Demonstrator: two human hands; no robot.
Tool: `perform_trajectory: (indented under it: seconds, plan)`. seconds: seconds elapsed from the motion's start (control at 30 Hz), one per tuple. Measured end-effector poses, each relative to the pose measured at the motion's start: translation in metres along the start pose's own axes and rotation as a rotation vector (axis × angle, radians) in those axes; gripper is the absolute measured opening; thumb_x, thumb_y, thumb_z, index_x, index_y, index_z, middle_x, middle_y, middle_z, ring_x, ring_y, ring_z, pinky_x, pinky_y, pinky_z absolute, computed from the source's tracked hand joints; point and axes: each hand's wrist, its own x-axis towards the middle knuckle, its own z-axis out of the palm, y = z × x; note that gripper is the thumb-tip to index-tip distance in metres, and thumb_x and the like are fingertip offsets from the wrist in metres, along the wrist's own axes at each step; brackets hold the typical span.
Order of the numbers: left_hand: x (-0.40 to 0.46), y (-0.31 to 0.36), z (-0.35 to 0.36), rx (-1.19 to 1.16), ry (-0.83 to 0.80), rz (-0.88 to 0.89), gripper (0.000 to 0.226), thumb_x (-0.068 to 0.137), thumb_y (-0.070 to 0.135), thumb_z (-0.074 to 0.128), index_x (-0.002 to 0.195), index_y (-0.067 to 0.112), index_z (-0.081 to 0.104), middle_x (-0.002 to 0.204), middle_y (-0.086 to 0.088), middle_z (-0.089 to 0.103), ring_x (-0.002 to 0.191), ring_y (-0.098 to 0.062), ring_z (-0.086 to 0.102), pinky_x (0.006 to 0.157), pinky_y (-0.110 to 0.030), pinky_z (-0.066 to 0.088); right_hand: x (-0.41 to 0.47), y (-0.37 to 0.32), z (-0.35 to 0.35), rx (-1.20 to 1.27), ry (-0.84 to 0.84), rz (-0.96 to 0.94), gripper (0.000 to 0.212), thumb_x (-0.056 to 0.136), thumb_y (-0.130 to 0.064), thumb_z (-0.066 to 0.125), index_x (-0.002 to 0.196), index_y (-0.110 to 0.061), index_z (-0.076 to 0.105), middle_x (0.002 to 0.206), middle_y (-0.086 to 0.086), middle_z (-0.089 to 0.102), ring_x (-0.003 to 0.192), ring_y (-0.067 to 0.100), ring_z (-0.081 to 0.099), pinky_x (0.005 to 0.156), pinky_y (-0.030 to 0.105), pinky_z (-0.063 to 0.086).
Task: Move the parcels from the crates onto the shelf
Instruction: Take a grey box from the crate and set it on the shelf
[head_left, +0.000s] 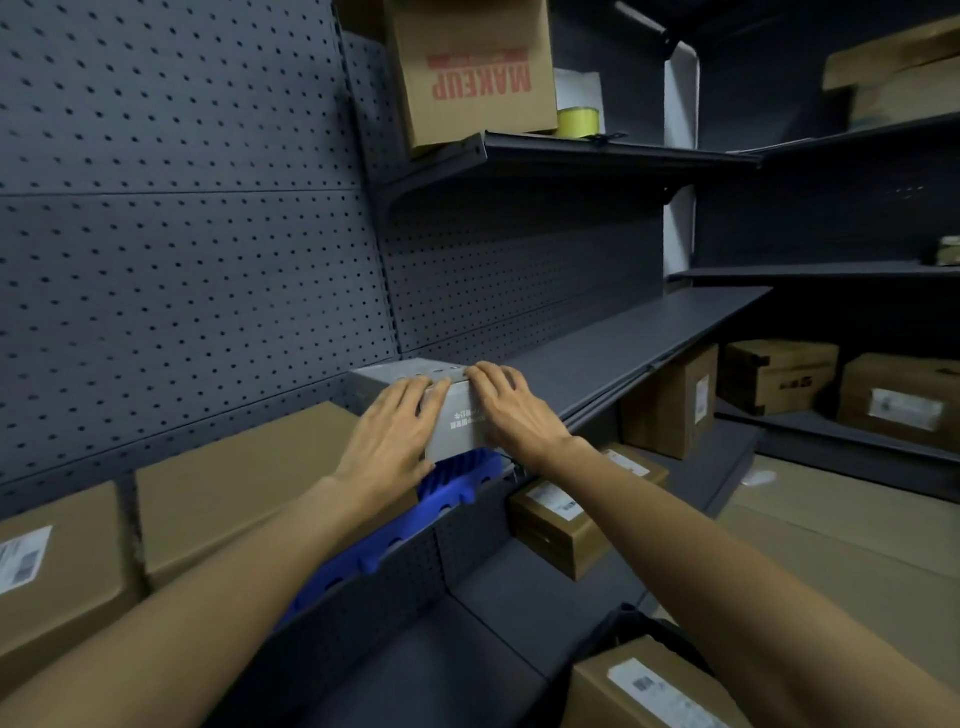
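Both hands at centre frame, laid on one small grey parcel (457, 415). Left hand (392, 431) flat against the parcel's near-left face, fingers straight and reaching up to the top edge, gripping nothing. Right hand (511, 410) flat against the near-right face, fingers likewise straight and together, tips at the top edge. Parcel seated at the left end of the dark middle shelf (639, 343), up against the perforated back panel (182, 260), with upside-down print on its near face. Just below the parcel, the ribbed rim of a blue crate (415, 525), running down toward lower left under the left forearm. To the left of the crate, a large brown carton (244, 483), and at the lower-left edge another carton bearing a white label (52, 571). Below the right forearm, a labelled brown box (561, 525) on a lower shelf; another labelled box (639, 691) at the bottom edge. Top centre, an upside-down "MAKEUP" carton (472, 73) on the upper shelf, with a yellow roll (577, 122) beside it. Right of frame, further brown boxes (779, 374) on low shelves.
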Motion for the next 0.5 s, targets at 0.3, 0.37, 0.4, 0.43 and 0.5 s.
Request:
perform_trajectory:
  seconds: [0.3, 0.37, 0.4, 0.43, 0.5]
  plan:
    - [-0.006, -0.004, 0.031, 0.056, -0.020, 0.000, 0.100, 0.059, 0.036, 0.086, 0.143, 0.007, 0.039, 0.135, -0.015, 0.050, 0.123, -0.032, 0.049, 0.108, -0.041, 0.038, 0.001, 0.013, 0.024, 0.042, -0.057, -0.071, 0.104, 0.071, 0.005, 0.074, 0.152, -0.014, 0.013, 0.157, 0.006, 0.014, 0.144, 0.027, 0.016, 0.109, 0.047, 0.040]
    - [-0.007, -0.004, 0.033, 0.066, -0.023, 0.009, 0.100, 0.060, 0.035, 0.085, 0.144, 0.007, 0.038, 0.137, -0.016, 0.048, 0.125, -0.032, 0.047, 0.109, -0.041, 0.036, 0.000, 0.016, 0.026, 0.039, -0.057, -0.072, 0.106, 0.069, 0.009, 0.073, 0.153, -0.015, 0.013, 0.157, 0.006, 0.014, 0.144, 0.027, 0.017, 0.110, 0.046, 0.039]
    - [-0.007, -0.004, 0.034, 0.070, -0.027, 0.012, 0.100, 0.061, 0.035, 0.085, 0.144, 0.007, 0.037, 0.137, -0.016, 0.048, 0.126, -0.032, 0.046, 0.110, -0.041, 0.036, 0.000, 0.018, 0.027, 0.036, -0.053, -0.074, 0.105, 0.070, 0.010, 0.072, 0.153, -0.016, 0.013, 0.158, 0.006, 0.015, 0.145, 0.026, 0.018, 0.111, 0.046, 0.038]
    - [-0.007, -0.003, 0.035, 0.072, -0.035, 0.014, 0.100, 0.062, 0.035, 0.085, 0.145, 0.007, 0.036, 0.138, -0.015, 0.047, 0.126, -0.032, 0.046, 0.110, -0.041, 0.035, -0.001, 0.020, 0.028, 0.035, -0.053, -0.076, 0.105, 0.070, 0.009, 0.073, 0.153, -0.017, 0.013, 0.158, 0.006, 0.016, 0.145, 0.026, 0.019, 0.111, 0.045, 0.038]
    - [-0.009, -0.002, 0.037, 0.075, -0.048, 0.012, 0.101, 0.062, 0.036, 0.085, 0.145, 0.007, 0.035, 0.139, -0.015, 0.046, 0.126, -0.032, 0.045, 0.109, -0.041, 0.036, -0.002, 0.022, 0.028, 0.029, -0.060, -0.081, 0.104, 0.072, 0.006, 0.074, 0.153, -0.017, 0.013, 0.158, 0.006, 0.017, 0.144, 0.025, 0.021, 0.112, 0.045, 0.037]
